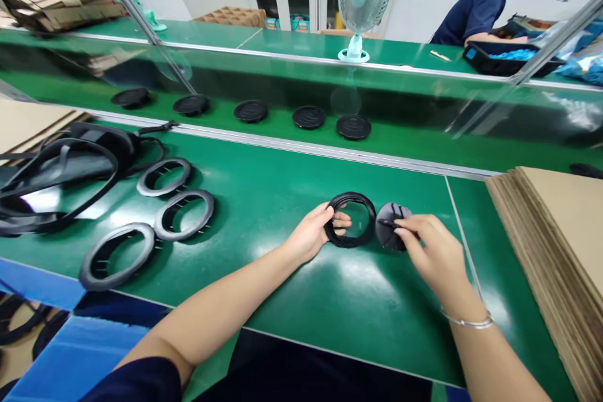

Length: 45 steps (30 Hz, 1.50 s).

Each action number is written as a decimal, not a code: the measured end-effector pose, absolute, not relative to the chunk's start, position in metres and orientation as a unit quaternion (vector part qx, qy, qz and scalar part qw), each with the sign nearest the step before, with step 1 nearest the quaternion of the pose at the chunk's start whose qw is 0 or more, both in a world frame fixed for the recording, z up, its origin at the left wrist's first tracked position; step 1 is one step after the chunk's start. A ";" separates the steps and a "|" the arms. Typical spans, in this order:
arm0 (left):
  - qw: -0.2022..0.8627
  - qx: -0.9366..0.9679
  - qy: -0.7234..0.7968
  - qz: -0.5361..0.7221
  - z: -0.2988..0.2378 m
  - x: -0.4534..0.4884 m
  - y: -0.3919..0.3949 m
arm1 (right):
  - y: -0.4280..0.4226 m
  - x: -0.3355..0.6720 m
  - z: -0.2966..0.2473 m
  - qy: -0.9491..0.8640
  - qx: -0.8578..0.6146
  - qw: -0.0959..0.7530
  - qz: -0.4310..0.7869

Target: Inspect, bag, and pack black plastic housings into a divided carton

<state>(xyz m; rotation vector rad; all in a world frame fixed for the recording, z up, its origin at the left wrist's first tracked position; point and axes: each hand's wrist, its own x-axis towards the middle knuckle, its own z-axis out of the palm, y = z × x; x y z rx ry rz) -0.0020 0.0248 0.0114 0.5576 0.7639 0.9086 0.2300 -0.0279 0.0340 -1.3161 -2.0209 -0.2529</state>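
Note:
My left hand grips the left side of a black ring that stands on edge on the green table. My right hand pinches a dark round disc just right of the ring, fingers closed on its face. Ring and disc sit side by side and nearly touch. A thin bracelet circles my right wrist.
Three grey rings with pins lie at the left, beside a heap of black bands. Several black discs line the conveyor behind. A cardboard stack fills the right edge. Another person works across, near a small fan.

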 end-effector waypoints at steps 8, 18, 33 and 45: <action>0.818 0.259 0.328 0.395 0.014 0.009 0.005 | -0.040 0.189 0.029 -0.841 -0.415 0.287 -0.194; 0.814 0.261 0.324 0.405 0.017 0.009 0.002 | -0.035 0.181 0.031 -0.832 -0.394 0.324 -0.218; 0.800 0.283 0.346 0.402 0.012 0.009 0.002 | -0.030 0.185 0.024 -0.842 -0.395 0.320 -0.181; 0.790 0.299 0.347 0.407 0.008 0.012 0.000 | -0.027 0.189 0.008 -0.848 -0.396 0.330 -0.125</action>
